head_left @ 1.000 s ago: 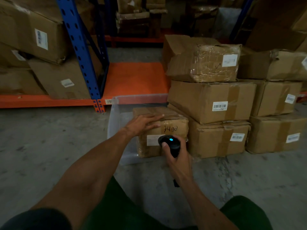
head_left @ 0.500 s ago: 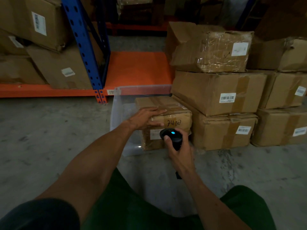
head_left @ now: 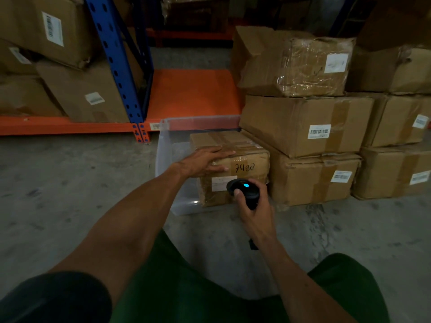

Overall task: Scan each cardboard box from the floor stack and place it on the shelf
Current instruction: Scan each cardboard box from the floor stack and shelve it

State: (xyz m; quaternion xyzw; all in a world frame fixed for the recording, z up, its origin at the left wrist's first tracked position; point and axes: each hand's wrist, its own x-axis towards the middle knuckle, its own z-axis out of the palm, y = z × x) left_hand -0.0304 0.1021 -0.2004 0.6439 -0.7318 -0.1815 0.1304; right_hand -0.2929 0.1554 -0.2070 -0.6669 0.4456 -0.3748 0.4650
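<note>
While the left hand rests flat on the small box, the right hand grips the scanner.

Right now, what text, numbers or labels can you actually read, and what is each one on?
"7490", or close to it, handwritten in black on the small box under the left hand.
White label on that box by the scanner: too faint to read.
Barcode labels on the stacked boxes: too small to read.
</note>
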